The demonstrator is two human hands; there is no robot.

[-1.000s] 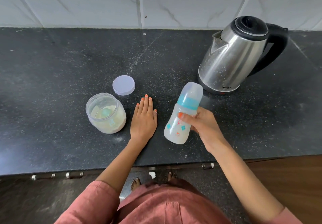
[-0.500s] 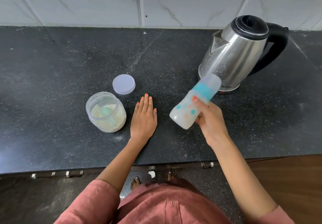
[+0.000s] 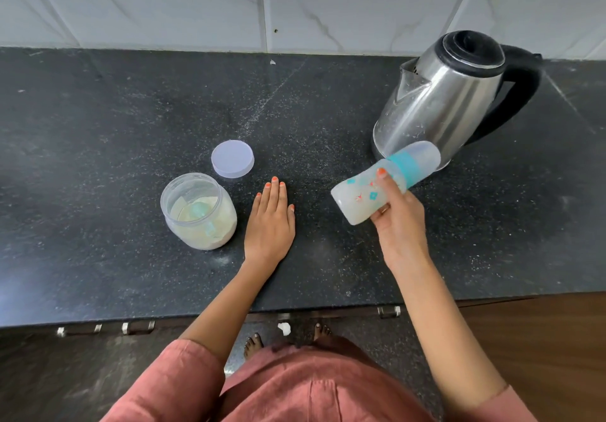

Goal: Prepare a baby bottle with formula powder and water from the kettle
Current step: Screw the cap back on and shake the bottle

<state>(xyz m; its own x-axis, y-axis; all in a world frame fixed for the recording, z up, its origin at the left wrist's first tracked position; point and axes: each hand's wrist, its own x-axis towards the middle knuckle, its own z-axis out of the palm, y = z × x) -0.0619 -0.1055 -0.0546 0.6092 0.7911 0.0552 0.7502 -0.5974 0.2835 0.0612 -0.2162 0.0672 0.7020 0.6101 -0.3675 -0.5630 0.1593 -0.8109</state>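
My right hand (image 3: 398, 221) grips the baby bottle (image 3: 360, 192), held above the counter and tilted steeply, its capped teal-ringed top pointing up-right toward the kettle. The bottle holds a milky liquid. My left hand (image 3: 270, 221) lies flat on the black counter, fingers together, holding nothing. Just left of it stands the open formula jar (image 3: 200, 221) with pale powder and a teal scoop inside. The jar's round lid (image 3: 232, 159) lies behind it. A steel kettle (image 3: 439, 103) with black lid and handle stands at the back right.
The black stone counter (image 3: 98, 119) runs to a white tiled wall at the back. Its front edge lies near my body, with drawer handles (image 3: 105, 328) below it. Bare feet and a wooden floor show below.
My right hand has swung the bottle from nearly upright to steeply tilted and carried it right, toward the kettle. The left hand, jar and lid have stayed put.
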